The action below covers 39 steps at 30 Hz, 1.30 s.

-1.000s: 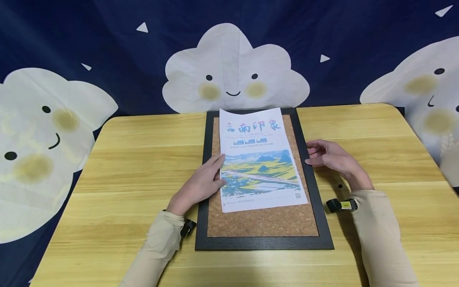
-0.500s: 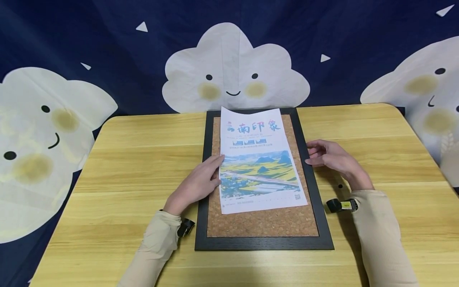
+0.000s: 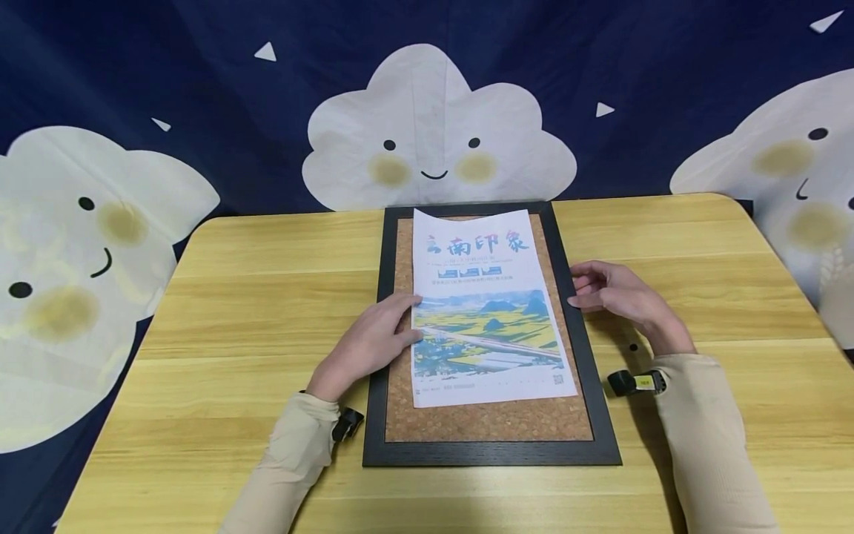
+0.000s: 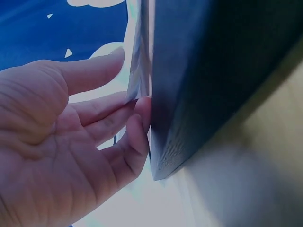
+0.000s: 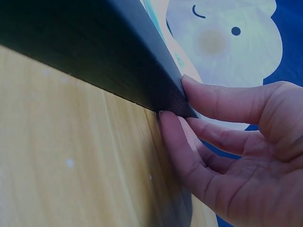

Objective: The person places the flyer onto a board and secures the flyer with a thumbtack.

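Note:
A white printed poster sheet [image 3: 490, 319], with large coloured characters and a yellow-green landscape, lies slightly tilted over a black-framed cork board [image 3: 494, 452]. Its top edge curves up a little. My left hand [image 3: 370, 334] holds the sheet's left edge at mid-height, thumb and fingertips at the paper. In the left wrist view, the fingers reach under the raised paper edge [image 4: 136, 71] beside the frame. My right hand [image 3: 620, 297] pinches the frame's right side; the right wrist view shows the thumb [image 5: 213, 98] against its upper edge and a fingertip low down.
The light wooden table [image 3: 267, 311] extends on both sides of the board. A dark blue curtain [image 3: 253, 126] with smiling white clouds hangs behind the table's far edge. Small wrist cameras [image 3: 623, 383] sit on both cuffs. A small dark spot [image 3: 633, 346] shows on the table.
The poster sheet has slid a little toward me and to the right over the cork board, with my left hand at its edge. My right hand and the board have stayed put.

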Each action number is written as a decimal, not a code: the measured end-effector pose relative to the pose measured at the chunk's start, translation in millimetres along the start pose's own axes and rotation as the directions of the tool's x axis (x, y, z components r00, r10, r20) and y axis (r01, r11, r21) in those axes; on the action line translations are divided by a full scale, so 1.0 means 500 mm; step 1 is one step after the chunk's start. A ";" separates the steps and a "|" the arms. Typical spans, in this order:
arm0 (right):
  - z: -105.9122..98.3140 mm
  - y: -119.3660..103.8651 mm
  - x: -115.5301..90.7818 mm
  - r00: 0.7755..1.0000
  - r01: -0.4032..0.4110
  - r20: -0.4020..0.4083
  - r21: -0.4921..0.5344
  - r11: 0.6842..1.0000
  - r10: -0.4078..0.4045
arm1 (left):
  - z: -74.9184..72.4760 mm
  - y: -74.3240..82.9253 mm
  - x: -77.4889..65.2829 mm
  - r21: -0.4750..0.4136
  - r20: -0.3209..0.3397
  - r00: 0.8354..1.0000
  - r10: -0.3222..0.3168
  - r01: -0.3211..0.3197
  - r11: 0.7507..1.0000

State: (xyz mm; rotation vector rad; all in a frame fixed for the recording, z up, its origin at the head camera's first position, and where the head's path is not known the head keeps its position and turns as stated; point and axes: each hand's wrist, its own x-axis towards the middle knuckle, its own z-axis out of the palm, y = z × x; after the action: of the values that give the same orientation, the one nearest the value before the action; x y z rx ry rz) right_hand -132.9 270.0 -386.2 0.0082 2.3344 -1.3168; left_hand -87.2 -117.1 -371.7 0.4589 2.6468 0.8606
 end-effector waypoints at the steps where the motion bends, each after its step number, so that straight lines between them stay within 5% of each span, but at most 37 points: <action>1: 0.000 0.001 0.000 1.000 0.003 0.001 0.001 1.000 -0.003 | 0.000 0.000 0.000 0.004 -0.003 1.000 -0.001 0.001 1.000; 28: -0.001 0.008 0.006 1.000 -0.001 0.007 0.006 1.000 0.001 | 0.004 -0.006 -0.001 0.029 0.061 0.998 -0.005 0.003 1.000; 39: 0.000 0.009 0.005 1.000 0.001 0.008 0.011 1.000 -0.001 | 0.006 -0.009 0.002 0.128 0.032 0.999 0.024 -0.028 0.991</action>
State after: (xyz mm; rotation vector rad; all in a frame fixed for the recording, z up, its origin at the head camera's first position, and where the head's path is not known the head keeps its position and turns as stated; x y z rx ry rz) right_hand -134.1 272.1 -390.6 0.0052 2.3213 -1.3279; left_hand -88.1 -118.9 -376.9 0.5345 2.6841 0.6878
